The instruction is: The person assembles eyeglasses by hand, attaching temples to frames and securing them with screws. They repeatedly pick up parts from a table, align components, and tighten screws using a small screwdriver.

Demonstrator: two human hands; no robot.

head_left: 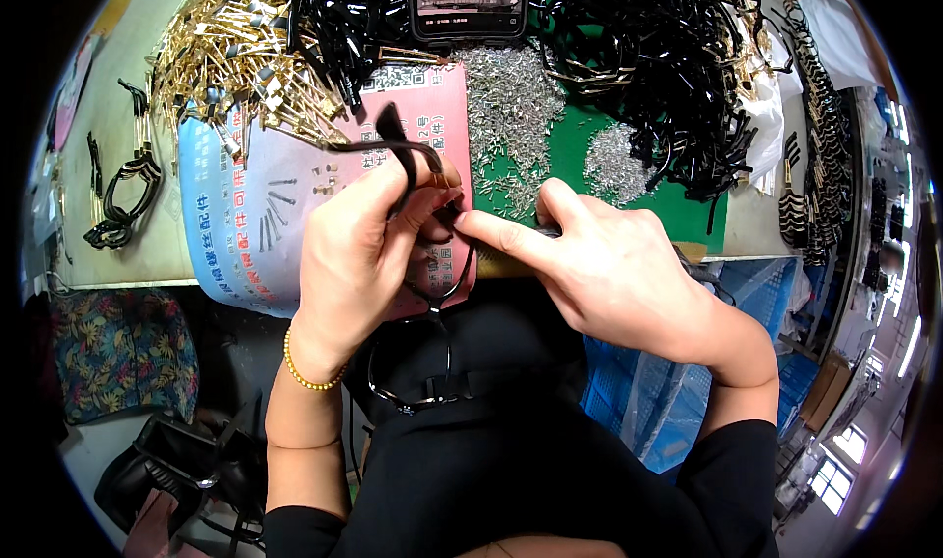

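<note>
My left hand [344, 234], a beaded bracelet at its wrist, pinches a black eyeglass frame [408, 408] near a hinge. The rims hang below the fingers in front of my dark clothing. A dark temple arm [391, 126] sticks up above the same hand. My right hand [614, 273] stretches its index finger to the pinched spot, where the fingertips meet. Its other fingers are curled round a dark object, mostly hidden, which I cannot make out. The joint between the fingertips is covered too.
Small screws [506, 116] lie heaped on a green mat [580, 209], with a second pile [619, 163] to the right. Gold temple arms [246, 57] and black eyeglass parts [678, 77] are massed behind. A phone [470, 32] stands at the back; assembled frames [128, 199] lie left.
</note>
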